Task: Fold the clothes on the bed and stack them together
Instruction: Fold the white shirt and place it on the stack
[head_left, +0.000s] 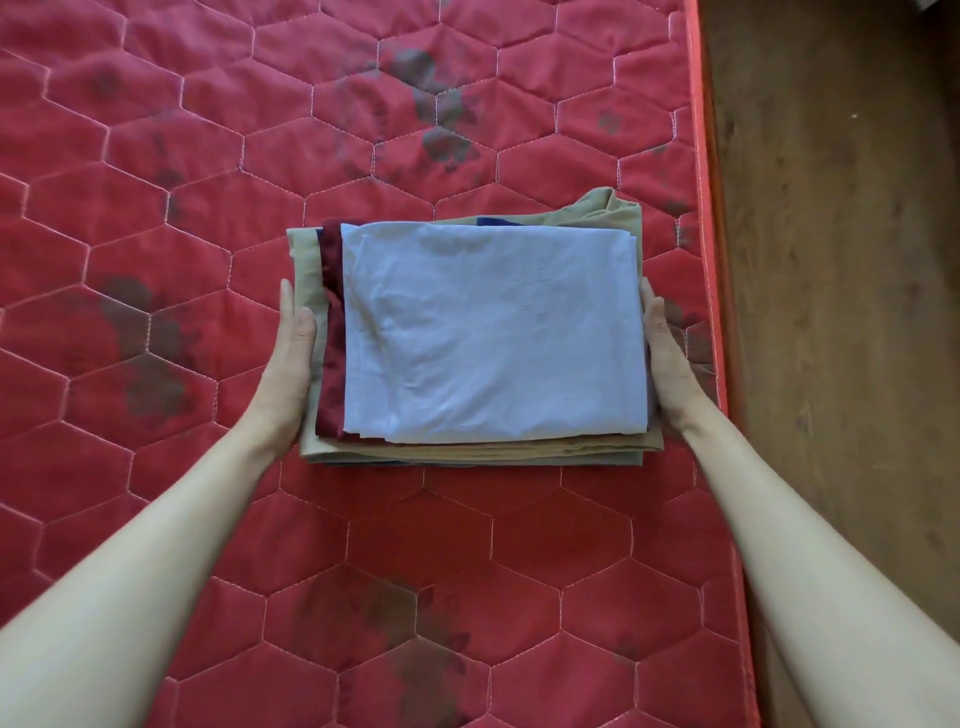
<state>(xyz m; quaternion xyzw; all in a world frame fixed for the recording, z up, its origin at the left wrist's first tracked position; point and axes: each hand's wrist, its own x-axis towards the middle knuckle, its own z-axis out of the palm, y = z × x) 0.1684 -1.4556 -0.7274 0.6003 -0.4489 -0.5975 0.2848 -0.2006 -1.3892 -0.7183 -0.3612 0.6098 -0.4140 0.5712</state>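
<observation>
A stack of folded clothes lies on the red quilted mattress (208, 208). On top is a light blue folded garment (493, 332). Under it a dark maroon piece (330, 332) shows at the left, a sliver of navy (498, 222) at the back, and tan cloth (478, 451) at the bottom. My left hand (293, 353) presses flat against the stack's left side. My right hand (667, 358) presses against its right side, fingers tucked at the lower layers. Both hands clasp the stack between them.
The mattress has dark flower-like prints and a bright red piped edge (706, 260) just right of the stack. Beyond that edge is a brown wooden floor (841, 260).
</observation>
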